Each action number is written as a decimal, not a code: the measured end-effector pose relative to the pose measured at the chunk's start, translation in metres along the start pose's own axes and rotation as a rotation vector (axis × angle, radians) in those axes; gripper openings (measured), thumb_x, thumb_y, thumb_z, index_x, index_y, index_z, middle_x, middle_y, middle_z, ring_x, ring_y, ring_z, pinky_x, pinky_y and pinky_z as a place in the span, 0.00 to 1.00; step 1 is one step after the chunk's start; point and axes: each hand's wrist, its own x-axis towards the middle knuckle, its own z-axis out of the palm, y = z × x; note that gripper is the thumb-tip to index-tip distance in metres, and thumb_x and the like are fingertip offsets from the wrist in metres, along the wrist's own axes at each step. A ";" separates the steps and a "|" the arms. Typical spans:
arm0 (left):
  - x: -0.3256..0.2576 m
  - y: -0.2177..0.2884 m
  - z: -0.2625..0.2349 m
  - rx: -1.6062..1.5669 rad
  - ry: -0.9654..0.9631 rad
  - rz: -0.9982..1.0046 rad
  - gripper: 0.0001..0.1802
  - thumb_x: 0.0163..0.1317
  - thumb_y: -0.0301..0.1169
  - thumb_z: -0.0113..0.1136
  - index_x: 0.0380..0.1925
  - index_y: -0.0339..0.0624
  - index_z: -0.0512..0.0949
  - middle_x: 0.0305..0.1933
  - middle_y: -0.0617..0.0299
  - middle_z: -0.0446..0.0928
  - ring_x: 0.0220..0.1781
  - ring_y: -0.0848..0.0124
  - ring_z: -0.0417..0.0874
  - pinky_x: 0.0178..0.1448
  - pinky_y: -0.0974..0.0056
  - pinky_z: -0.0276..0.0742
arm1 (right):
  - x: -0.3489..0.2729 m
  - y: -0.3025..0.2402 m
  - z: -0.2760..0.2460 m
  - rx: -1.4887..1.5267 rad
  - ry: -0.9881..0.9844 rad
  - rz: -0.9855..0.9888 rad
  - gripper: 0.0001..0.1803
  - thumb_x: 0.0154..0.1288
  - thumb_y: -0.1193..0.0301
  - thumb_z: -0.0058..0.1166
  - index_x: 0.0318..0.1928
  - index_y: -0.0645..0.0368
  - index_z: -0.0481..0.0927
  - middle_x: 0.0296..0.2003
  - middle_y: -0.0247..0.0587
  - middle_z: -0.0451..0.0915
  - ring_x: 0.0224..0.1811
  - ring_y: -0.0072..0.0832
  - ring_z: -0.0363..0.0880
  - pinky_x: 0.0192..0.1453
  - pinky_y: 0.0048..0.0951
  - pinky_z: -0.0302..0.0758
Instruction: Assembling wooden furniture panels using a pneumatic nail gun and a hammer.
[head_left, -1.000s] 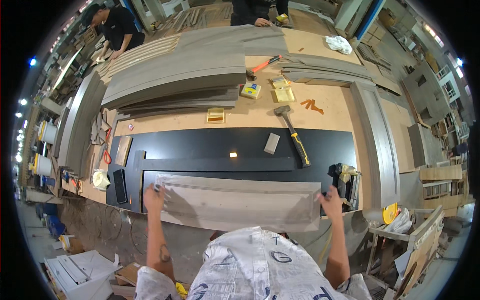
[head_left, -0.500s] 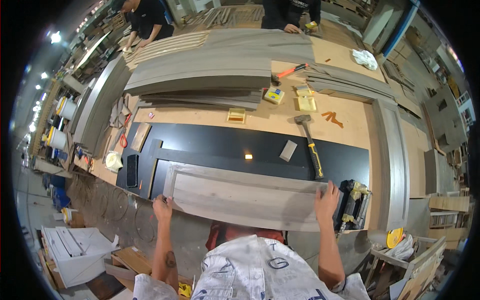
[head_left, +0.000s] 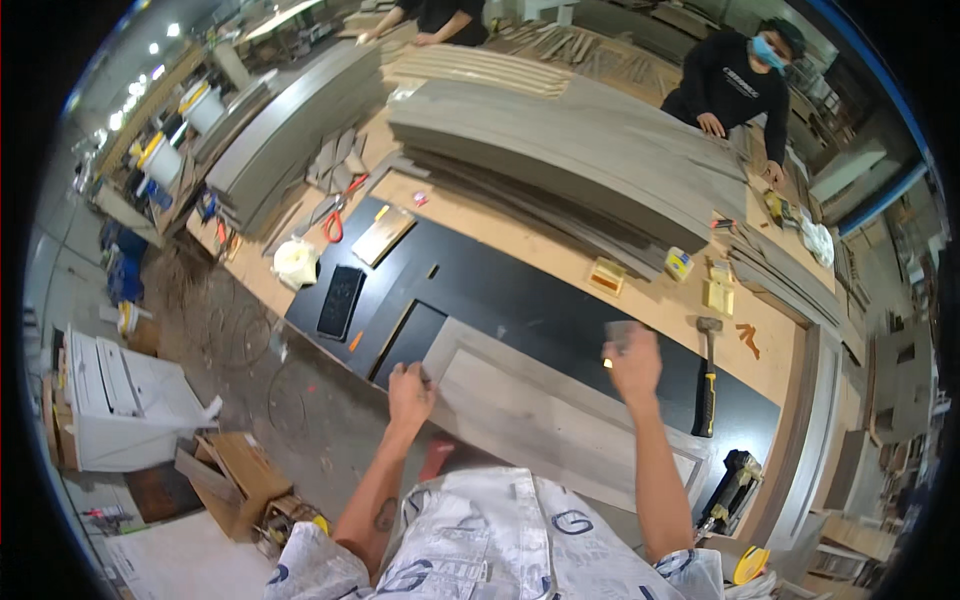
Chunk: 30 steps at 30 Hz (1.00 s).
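A grey wood-grain cabinet door with a raised frame lies at the near edge of a black board. My left hand is closed at the door's left corner, its fingers pressed on the edge. Above the black board, my right hand is closed round a small grey block, its fingers a little blurred. A hammer with a black and yellow handle lies to the right of that hand. Nearer to me on the right is a black nail gun.
Grey boards are stacked at the back. On the left lie red-handled pliers, a black brush-like block and a tape roll. Small yellow boxes sit behind the black board. A co-worker stands across the table.
My right hand has left the door's right end and taken hold of the small grey block. My left hand stays at the door's left corner. The view has turned and shifted left.
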 end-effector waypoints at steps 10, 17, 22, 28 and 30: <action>0.063 -0.006 0.016 -0.334 0.000 0.202 0.17 0.54 0.28 0.66 0.42 0.33 0.78 0.39 0.42 0.74 0.45 0.44 0.74 0.50 0.48 0.70 | -0.068 -0.160 0.114 0.081 -0.277 -0.549 0.15 0.60 0.66 0.60 0.46 0.57 0.79 0.51 0.45 0.76 0.56 0.42 0.72 0.57 0.43 0.72; 0.060 -0.009 0.017 -0.258 0.023 0.293 0.25 0.53 0.35 0.70 0.47 0.31 0.75 0.42 0.41 0.73 0.47 0.42 0.72 0.52 0.46 0.68 | -0.080 -0.174 0.122 0.027 -0.223 -0.477 0.20 0.60 0.65 0.59 0.53 0.55 0.78 0.53 0.45 0.76 0.55 0.42 0.72 0.57 0.44 0.70; 0.060 -0.022 0.021 -0.337 0.038 0.220 0.18 0.59 0.30 0.66 0.47 0.33 0.77 0.40 0.47 0.74 0.39 0.52 0.75 0.46 0.53 0.72 | -0.090 -0.198 0.127 -0.139 -0.328 -0.237 0.27 0.57 0.68 0.56 0.57 0.67 0.72 0.47 0.56 0.78 0.51 0.44 0.78 0.54 0.46 0.75; 0.055 -0.019 0.027 -0.378 0.062 0.323 0.19 0.66 0.37 0.58 0.50 0.33 0.76 0.42 0.44 0.76 0.43 0.51 0.77 0.50 0.54 0.73 | -0.087 -0.170 0.112 0.144 -0.463 0.155 0.26 0.67 0.64 0.47 0.61 0.66 0.65 0.32 0.60 0.83 0.33 0.55 0.84 0.40 0.51 0.81; 0.043 -0.011 0.016 -0.402 0.077 0.270 0.19 0.67 0.36 0.57 0.51 0.33 0.76 0.43 0.44 0.76 0.42 0.52 0.78 0.49 0.55 0.75 | -0.093 -0.159 0.107 0.197 -0.523 0.186 0.26 0.69 0.64 0.45 0.64 0.62 0.63 0.32 0.60 0.83 0.34 0.56 0.84 0.40 0.52 0.81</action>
